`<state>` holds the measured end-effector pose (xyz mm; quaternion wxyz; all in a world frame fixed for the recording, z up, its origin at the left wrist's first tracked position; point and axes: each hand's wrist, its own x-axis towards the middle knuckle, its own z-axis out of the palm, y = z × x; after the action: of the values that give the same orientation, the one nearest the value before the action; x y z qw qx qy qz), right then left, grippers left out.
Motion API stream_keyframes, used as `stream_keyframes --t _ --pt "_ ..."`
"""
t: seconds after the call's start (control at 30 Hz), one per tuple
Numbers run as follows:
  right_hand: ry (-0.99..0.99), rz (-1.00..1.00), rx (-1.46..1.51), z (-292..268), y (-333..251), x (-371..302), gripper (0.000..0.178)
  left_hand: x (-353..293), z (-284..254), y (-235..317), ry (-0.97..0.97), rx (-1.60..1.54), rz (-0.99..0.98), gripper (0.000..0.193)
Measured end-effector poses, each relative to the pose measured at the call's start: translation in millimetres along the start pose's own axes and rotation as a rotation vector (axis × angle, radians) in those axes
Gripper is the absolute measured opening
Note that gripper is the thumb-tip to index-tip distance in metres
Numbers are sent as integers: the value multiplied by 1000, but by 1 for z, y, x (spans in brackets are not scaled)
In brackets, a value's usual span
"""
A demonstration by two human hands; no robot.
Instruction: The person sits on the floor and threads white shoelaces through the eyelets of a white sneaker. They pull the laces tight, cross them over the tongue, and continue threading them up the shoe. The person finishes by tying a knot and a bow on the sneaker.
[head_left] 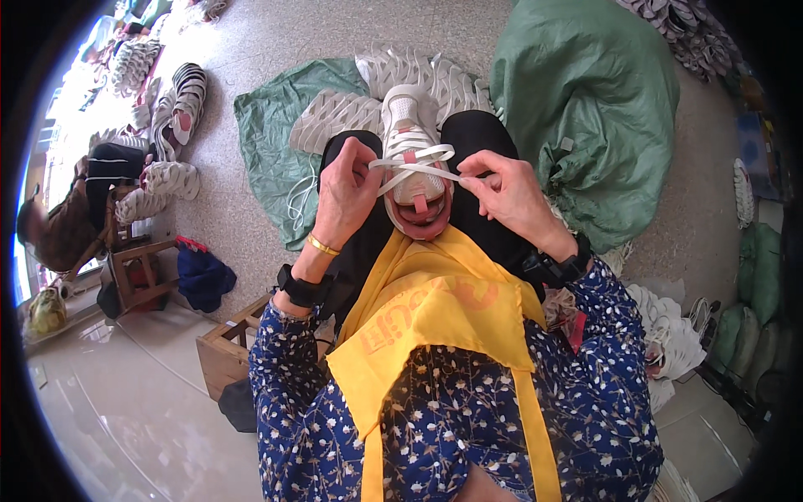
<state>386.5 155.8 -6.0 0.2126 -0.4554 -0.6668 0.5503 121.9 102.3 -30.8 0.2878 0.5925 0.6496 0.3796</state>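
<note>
White lace (416, 165) pinched taut between left hand (347, 197) and right hand (510, 197); both raised over the shoe (411, 134).

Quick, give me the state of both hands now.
Left hand: closed, pinching the white shoelace of the shoe.
Right hand: closed, pinching the same shoelace's other end.

White and pink sneaker (411, 159), sole down on lap, toe pointing away, 1 white lace (416, 165) crossed over tongue, apparently partly threaded
</note>
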Motion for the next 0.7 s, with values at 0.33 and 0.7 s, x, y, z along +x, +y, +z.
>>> stream_keyframes --t 0.33,0.7 --pt "56 -182 -188 5 12 13 17 1 6 -8 73 39 4 6" --pt "170 -319 -315 17 19 42 13 4 12 -10 150 190 207 8"
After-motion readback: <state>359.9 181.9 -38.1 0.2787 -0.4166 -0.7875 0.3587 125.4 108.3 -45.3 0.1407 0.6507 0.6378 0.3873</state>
